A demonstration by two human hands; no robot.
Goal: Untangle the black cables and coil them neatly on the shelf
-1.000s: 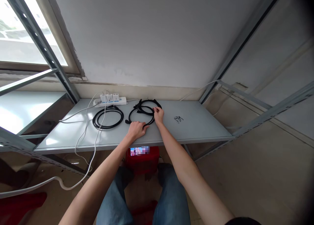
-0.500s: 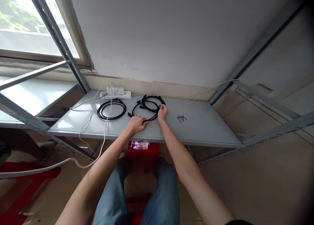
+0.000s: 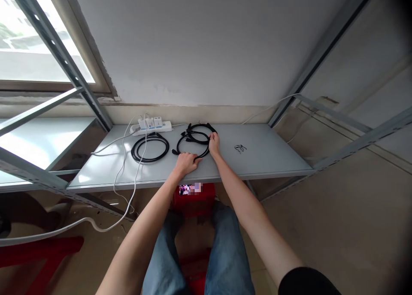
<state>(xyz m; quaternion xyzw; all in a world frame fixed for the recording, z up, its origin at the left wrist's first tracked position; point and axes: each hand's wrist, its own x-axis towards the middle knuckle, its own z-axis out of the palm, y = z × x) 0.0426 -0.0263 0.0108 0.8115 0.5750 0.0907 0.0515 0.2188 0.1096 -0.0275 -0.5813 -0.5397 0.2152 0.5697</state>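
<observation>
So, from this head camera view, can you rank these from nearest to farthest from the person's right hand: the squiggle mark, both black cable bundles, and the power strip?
1. Looped black cables: at the right hand, under its fingers.
2. Black squiggle mark: to the hand's right.
3. Coiled black cable and white power strip: both to the left, too close to call.

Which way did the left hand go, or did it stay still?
Yes, it moved a little: the left hand slid rightward, closer to the black squiggle on the shelf.
</observation>
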